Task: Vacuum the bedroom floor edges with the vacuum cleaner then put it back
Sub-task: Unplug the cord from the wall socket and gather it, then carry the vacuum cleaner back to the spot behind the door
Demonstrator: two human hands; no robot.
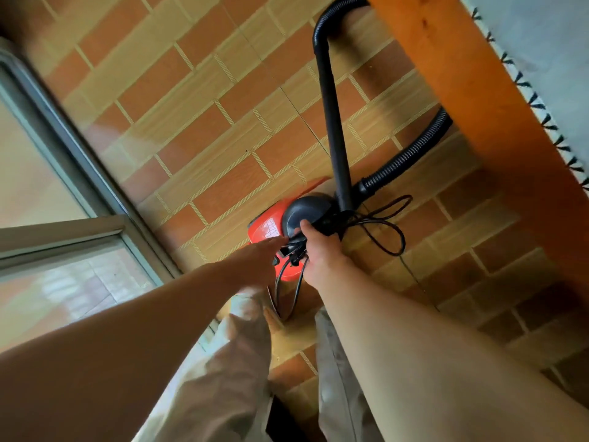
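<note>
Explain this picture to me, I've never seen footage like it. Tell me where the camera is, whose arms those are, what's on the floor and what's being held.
The camera is worn on a person's head and looks down, so the two bare arms are that person's own. On the tiled floor stands a red vacuum cleaner with a rigid black tube and a ribbed hose that passes behind a wooden frame on the right. The right hand grips the vacuum cleaner's black top, along with loops of its power cord. The left hand, blurred, reaches toward the red body with straight fingers and holds nothing. A glass door runs along the left.
</note>
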